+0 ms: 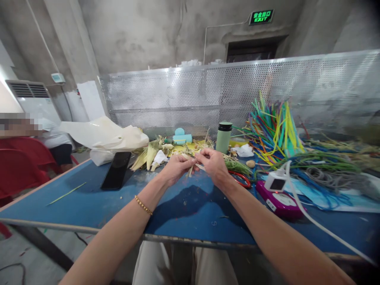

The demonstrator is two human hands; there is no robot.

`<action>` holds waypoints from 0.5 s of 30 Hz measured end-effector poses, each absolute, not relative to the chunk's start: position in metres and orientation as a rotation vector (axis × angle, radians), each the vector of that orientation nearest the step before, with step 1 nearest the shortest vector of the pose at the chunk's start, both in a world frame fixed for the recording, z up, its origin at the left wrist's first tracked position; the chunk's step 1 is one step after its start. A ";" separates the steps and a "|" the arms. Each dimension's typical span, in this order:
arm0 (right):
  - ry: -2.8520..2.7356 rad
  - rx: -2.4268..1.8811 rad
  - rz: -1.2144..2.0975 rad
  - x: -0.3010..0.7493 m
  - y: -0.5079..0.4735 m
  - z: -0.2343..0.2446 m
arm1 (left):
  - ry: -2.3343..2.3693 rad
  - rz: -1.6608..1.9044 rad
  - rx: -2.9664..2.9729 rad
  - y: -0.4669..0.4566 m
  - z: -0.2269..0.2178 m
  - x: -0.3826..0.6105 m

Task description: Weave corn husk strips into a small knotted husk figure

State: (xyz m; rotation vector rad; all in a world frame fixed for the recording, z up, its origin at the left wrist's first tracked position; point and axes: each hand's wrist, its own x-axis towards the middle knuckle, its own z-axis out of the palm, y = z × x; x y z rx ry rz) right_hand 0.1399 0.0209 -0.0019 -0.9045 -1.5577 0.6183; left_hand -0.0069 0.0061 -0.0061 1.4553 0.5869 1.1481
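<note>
My left hand and my right hand meet over the middle of the blue table. Both are closed, fingertips pinched together on a small bunch of pale straw-like strips. Ends of the strips poke out below the fingers; the part inside the grip is hidden. Just behind and left of my hands lie dried corn husks and a crumpled white tissue. Close to my right wrist is a red looped handle, with green stems behind it.
A black phone and a white plastic bag lie to the left. A green tumbler stands behind my right hand. Rightward are colourful strips and a purple power strip with a white cable. A perforated metal panel borders the back.
</note>
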 end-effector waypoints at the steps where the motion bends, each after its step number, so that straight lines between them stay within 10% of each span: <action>1: -1.552 -0.903 0.622 0.140 0.022 -0.003 | 0.588 1.145 1.450 0.006 -0.006 -0.007; 15: -1.666 -0.975 0.566 0.149 0.023 0.003 | 0.524 1.098 1.320 0.013 -0.012 -0.011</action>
